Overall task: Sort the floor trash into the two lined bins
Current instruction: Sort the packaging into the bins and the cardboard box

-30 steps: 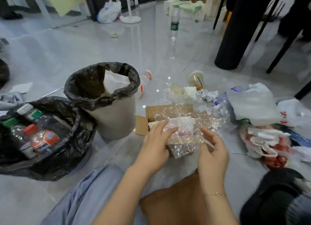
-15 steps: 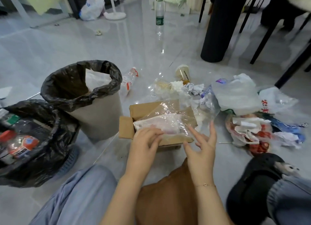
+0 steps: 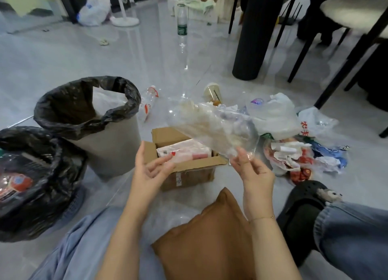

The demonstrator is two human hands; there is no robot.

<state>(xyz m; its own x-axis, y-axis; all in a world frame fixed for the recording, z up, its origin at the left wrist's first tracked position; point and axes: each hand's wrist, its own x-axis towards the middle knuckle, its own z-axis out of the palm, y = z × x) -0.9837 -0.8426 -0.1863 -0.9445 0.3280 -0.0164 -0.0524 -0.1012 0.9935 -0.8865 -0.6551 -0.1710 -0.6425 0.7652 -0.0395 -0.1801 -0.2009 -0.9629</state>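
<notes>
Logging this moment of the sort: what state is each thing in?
Cardboard box: flaps open, packets inside.
Clear plastic bag: lifted above the box, pinched by right hand.
Left hand: open, holding nothing.
Grey bin: upright, black liner open.
Black-bagged bin: open, bottles inside.
Far bottle: standing upright.

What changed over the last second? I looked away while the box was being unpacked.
The right hand pinched the clear plastic bag and lifted it up off the cardboard box. The left hand let go and now hovers open. The box and both bins stayed put.
</notes>
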